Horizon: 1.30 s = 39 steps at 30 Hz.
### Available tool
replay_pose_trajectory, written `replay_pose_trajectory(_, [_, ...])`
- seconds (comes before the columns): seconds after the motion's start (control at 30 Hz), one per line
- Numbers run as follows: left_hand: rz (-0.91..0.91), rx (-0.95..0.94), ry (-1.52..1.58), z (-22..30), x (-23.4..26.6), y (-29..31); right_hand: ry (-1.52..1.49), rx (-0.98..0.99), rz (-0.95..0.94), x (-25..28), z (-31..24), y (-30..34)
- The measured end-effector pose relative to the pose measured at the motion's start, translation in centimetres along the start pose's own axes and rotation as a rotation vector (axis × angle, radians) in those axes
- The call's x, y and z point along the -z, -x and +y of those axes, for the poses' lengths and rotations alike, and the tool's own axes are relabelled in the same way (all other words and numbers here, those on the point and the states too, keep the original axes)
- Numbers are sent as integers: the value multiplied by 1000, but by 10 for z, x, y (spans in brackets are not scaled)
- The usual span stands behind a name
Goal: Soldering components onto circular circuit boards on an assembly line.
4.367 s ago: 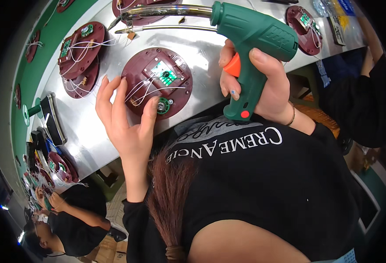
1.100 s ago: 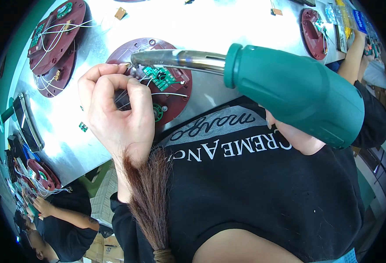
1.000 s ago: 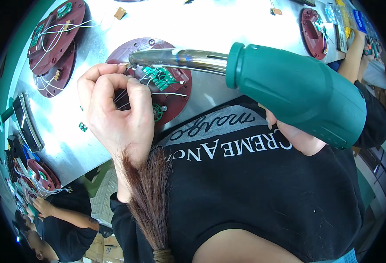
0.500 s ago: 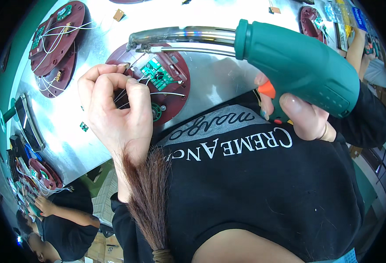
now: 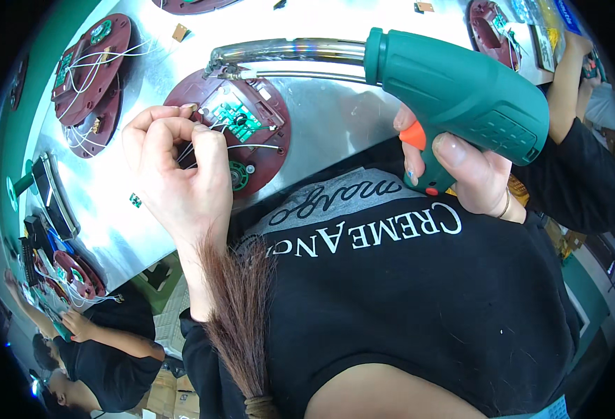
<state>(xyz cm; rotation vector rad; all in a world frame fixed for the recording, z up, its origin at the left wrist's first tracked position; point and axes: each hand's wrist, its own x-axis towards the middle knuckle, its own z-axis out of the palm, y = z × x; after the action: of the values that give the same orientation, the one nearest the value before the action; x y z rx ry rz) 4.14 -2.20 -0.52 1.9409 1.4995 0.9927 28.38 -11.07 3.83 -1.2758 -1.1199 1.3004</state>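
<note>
My right hand [image 5: 479, 178] is wrapped round the handle of a green soldering gun [image 5: 458, 91], one finger at its orange trigger. Its long metal tip and thin feed tube reach left over a round maroon plastic housing [image 5: 269, 160] lying on the table. A green circuit board [image 5: 229, 115] and a round green-rimmed part sit in this housing. My left hand [image 5: 185, 167] is closed in a pinch at the housing's left side, on what looks like a thin wire; the fingers partly hide it. White wires [image 5: 255, 146] run across the housing and under that hand.
More maroon housings with boards and white wires lie at the far left [image 5: 101, 59], lower left [image 5: 77, 276] and far right [image 5: 493, 35]. A tiny green board [image 5: 135, 200] is left of my hand. Co-workers sit at lower left and right. The metal table's [image 5: 147, 244] edge slants below.
The view has shifted slightly, so most things appear a little further left. Both hands keep their grips, and the gun's tip still hangs above the housing.
</note>
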Motion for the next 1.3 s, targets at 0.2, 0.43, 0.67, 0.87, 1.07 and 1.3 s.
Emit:
replay_pose_trajectory(0.2, [-11, -9, 38, 0, 0, -1, -57, 20, 18, -1, 3, 3])
replay_pose_trajectory(0.43, [-21, -4, 48, 2, 0, -1, -77, 35, 36, 0, 4, 7])
replay_pose_trajectory(0.67, [-15, 10, 85, 3, 1, -3, -51, 11, 38, 0, 3, 9])
replay_pose_trajectory(0.87, [-88, 15, 39, 5, 8, -5, -75, 28, 29, 0, 3, 8])
replay_pose_trajectory(1.07, [-65, -215, -290, 36, 22, 2, -85, 34, 39, 3, 4, 10])
replay_pose_trajectory(1.3, [-163, -515, -347, 16, 12, 17, -88, 27, 31, 7, 7, 8])
